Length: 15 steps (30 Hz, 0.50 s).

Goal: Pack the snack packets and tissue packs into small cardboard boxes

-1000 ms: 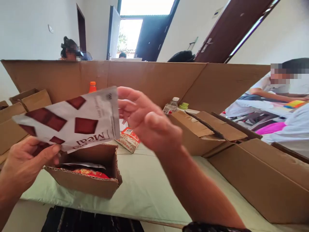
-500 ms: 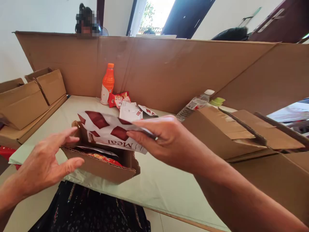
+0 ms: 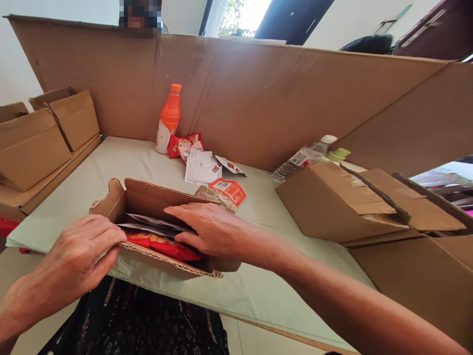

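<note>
A small open cardboard box (image 3: 166,264) stands near the table's front edge. Inside are a red snack packet (image 3: 155,245) along the near wall and white pouches (image 3: 158,226) behind it. My left hand (image 3: 86,251) grips the box at its near left corner, fingers over the rim and thumb outside. Reaching into the right part of the box, my right hand (image 3: 207,229) has its thumb and forefinger apart, on either side of the pouches' right end. Just behind the box lie an orange-and-white packet (image 3: 229,191) and a clear packet of pale contents (image 3: 212,195), partly covered by it.
At the back stand an orange drink bottle (image 3: 169,118), red snack packets (image 3: 187,146) and white packets (image 3: 203,167). A clear bottle (image 3: 301,160) leans by cardboard boxes (image 3: 325,207) on the right. More boxes (image 3: 33,148) sit left. A tall cardboard screen (image 3: 258,103) closes the back; a person is beyond it.
The white "Meal" pouch has gone down into the box, and my right hand has loosened from it. My left hand has closed on the box corner. The view has shifted slightly.
</note>
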Tool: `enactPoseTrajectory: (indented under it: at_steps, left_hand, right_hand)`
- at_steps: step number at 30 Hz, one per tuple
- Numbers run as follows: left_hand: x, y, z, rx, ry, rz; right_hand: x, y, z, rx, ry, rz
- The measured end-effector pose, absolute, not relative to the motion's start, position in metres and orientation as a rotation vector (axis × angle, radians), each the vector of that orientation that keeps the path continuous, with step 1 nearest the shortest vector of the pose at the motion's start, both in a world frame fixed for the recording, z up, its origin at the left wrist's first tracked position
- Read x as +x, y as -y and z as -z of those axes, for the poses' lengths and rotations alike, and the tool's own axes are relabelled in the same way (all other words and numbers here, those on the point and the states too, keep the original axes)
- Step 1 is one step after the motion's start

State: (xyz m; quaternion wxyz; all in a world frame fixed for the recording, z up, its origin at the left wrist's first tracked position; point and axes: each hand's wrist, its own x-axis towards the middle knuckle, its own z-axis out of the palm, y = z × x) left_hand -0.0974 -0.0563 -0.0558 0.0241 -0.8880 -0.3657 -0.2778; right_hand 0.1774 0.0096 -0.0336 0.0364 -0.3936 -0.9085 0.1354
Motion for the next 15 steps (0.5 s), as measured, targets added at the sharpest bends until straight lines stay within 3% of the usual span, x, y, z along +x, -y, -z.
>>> enactPoseTrajectory:
  at_steps: [6,15]
  left_hand:
    - [-0.094,0.052,0.055,-2.754,1.125,0.891]
    - [-0.11,0.047,0.067,-2.689,1.032,0.952]
  right_hand:
    - [0.159,0.001,0.013,-1.303,2.888,-0.204]
    - [0.12,-0.031,0.031,-1.027,3.206,-0.067]
